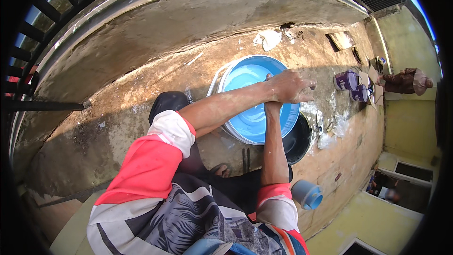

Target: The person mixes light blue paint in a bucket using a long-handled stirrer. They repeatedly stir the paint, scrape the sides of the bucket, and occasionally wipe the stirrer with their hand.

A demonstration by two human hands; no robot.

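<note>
My left hand (290, 87) reaches across a large blue-lined white bucket (240, 125) of pale blue liquid. It lies over my right hand and wrist, its fingers bent and somewhat apart, with nothing visible in them. My right hand (272, 98) is mostly hidden beneath it; I cannot tell what, if anything, it holds. Pale smears mark both forearms. A dark tub (299, 139) sits partly behind the bucket's right side, and a small blue-grey container (306, 194) stands by my right arm.
Purple paint buckets (346, 80) and cardboard (376, 95) stand at the right, near a person in brown clothing (403, 81). Plastic scraps (340, 125) and a white bag (270, 38) lie on the stained floor (118, 127). A concrete wall with black railing (47, 9) bounds the upper left.
</note>
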